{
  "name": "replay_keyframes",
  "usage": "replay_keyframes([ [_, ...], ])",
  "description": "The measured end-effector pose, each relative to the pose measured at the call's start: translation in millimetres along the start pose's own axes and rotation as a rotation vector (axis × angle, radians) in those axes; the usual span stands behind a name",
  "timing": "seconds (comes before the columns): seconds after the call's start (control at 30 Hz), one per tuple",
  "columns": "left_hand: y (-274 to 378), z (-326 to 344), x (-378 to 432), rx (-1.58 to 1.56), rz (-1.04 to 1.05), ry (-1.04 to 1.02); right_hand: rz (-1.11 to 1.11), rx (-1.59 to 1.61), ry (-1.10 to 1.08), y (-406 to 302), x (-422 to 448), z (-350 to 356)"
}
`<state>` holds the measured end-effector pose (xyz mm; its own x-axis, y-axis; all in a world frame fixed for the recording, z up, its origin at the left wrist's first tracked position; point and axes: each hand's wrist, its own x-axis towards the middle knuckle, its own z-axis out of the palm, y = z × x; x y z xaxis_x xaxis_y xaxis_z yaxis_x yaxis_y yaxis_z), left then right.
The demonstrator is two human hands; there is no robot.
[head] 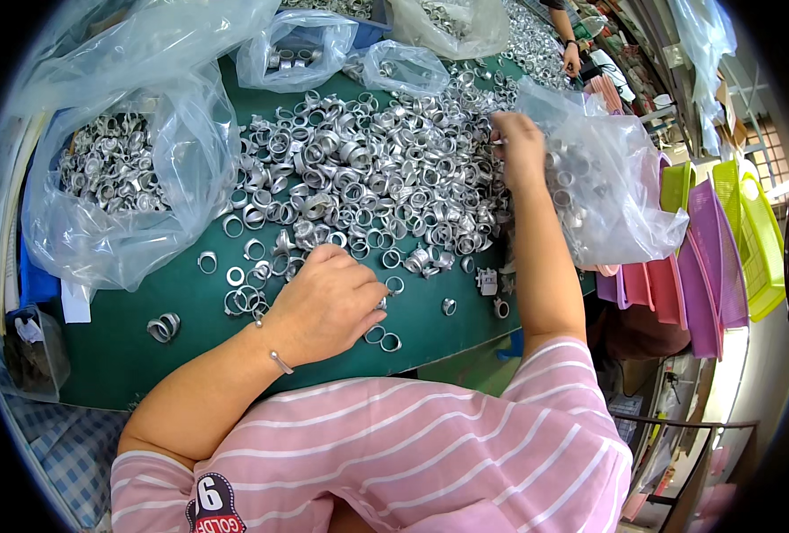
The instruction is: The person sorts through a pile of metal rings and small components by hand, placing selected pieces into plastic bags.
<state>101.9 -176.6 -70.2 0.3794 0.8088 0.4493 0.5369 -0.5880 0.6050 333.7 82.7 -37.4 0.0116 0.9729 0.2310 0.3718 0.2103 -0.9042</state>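
A wide heap of silver-coloured metal rings (368, 153) spreads over the green tabletop (341, 363). At its near edge, my left hand (331, 303) is palm down with curled fingers, wearing a thin bracelet. Beside its fingertips are a loose ring (394, 286) and a small metal piece; whether the fingers grip anything is hidden. My right hand (522, 146) reaches to the heap's right side, fingers bent towards the rings, its grasp unclear. Right of that forearm sits a clear plastic bag (621, 193) with rings inside. Several single rings lie close to me, including a pair (164, 327) at left.
An open plastic bag (188, 166) full of metal pieces stands at left, with smaller bags (404, 73) along the back. Colourful plastic baskets (708, 260) stack beyond the right edge. Another person's hand (571, 61) is at the far right. A clear bin (38, 353) sits lower left.
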Motion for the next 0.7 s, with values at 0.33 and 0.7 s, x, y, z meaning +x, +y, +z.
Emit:
replay_keyframes([
  [0.33, 0, 0, 0, 0.056, 0.030, -0.016, -0.167, -0.733, -0.153, 5, -1, -2],
  [0.7, -2, 2, -4, 0.038, 0.001, -0.001, -0.043, 0.101, -0.425, -81, -53, 39],
])
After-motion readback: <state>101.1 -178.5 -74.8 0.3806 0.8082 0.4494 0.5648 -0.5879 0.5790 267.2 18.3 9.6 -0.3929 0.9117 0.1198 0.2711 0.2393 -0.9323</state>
